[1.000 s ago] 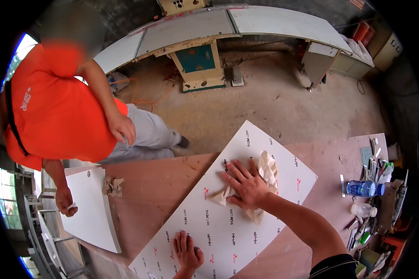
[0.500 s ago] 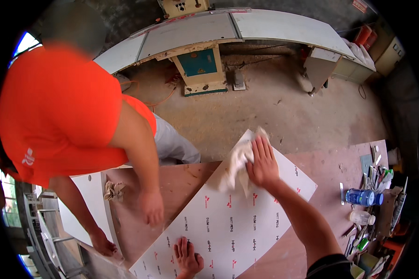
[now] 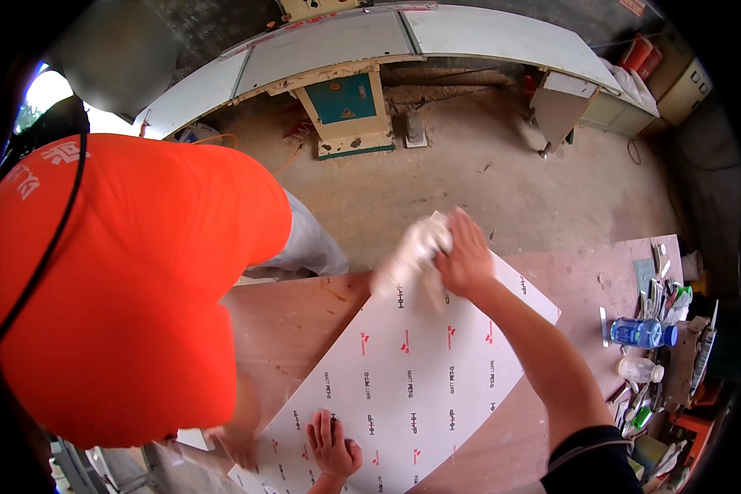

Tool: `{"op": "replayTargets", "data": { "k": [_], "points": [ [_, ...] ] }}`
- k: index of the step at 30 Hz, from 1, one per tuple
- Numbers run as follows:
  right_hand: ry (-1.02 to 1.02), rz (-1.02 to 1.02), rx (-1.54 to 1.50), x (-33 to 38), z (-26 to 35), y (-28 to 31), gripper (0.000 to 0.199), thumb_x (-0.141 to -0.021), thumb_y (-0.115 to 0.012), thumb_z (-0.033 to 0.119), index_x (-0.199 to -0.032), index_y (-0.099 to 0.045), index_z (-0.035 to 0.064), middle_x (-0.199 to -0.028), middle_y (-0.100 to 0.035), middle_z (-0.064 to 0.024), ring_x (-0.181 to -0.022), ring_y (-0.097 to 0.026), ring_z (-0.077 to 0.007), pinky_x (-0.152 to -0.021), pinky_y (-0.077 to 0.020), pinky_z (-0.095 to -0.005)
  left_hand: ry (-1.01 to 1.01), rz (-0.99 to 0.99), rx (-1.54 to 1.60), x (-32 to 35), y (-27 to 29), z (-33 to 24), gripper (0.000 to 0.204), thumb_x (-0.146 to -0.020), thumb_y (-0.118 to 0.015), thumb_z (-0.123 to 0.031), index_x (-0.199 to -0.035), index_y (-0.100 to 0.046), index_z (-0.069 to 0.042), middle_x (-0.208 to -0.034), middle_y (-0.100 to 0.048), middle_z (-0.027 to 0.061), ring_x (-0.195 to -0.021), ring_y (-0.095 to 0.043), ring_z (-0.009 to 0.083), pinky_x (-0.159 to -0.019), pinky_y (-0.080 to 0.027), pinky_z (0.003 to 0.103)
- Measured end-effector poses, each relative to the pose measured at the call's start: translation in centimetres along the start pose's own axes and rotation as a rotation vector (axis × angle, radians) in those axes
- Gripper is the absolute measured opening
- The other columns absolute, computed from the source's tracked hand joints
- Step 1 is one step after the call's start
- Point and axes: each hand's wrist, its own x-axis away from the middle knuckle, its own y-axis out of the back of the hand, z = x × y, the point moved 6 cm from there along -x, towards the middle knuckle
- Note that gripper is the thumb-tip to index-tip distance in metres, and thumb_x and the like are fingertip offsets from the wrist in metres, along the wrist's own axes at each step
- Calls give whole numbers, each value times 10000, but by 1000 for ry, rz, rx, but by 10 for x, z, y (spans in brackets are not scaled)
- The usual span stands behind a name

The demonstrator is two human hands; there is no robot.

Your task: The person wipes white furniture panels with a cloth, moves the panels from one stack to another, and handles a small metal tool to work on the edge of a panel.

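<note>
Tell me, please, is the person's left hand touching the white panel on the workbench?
Touching. The head view shows the left hand lying flat, fingers spread, on the near end of the white panel, with no gap beneath it.

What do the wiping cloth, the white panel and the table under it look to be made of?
Cloth: soft off-white fabric, crumpled under the right hand. White panel: rigid board, apparently under smooth printed protective film. Table: reddish-brown plywood, matte, faint grain.
</note>
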Motion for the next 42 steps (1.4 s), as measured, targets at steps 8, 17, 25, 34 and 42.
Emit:
{"op": "replayTargets", "data": {
  "k": [8,17,25,34,42],
  "points": [
    [45,75,129,27,-3,-5,789,-903,-476,448,-1457,-252,-67,-1536,-248,-231,-1455,-183,-329,-1190,-139,-421,29,-9,-5,10,2,5,486,-767,-476,-240,-1118,-559,86,-1380,-448,287,-1308,-392,475,-1089,-249,603],
    [102,-54,67,-33,43,-20,759,-912,-458,454,-1452,-284,-50,-1549,-234,-205,-1457,-176,-316,-1192,-127,-407,36,40,11,4,-2,6,515,-762,-483,-240,-1161,-528,82,-1410,-413,286,-1324,-360,482,-1102,-221,608],
    [-225,-91,71,189,-78,45,719,-843,-490,265,-1416,-284,-118,-1508,-261,-286,-1432,-204,-406,-1180,-145,-476,34,88,-5,6,1,4,534,-729,-500,-181,-1179,-498,107,-1420,-374,326,-1341,-327,493,-1100,-194,630],
    [-318,-115,-157,245,-49,58,856,-804,-596,316,-1446,-207,-95,-1508,-171,-344,-1423,-119,-492,-1158,-110,-550,23,100,-22,4,8,6,539,-725,-501,-178,-1182,-490,108,-1450,-350,301,-1359,-299,484,-1111,-186,611],
    [-507,-166,67,158,-132,46,809,-891,-500,469,-1478,-244,-25,-1567,-174,-217,-1467,-122,-342,-1179,-97,-487,-37,87,-32,2,-2,-6,552,-739,-491,-180,-1195,-472,131,-1450,-349,297,-1364,-291,483,-1121,-175,595]
  ]
}}
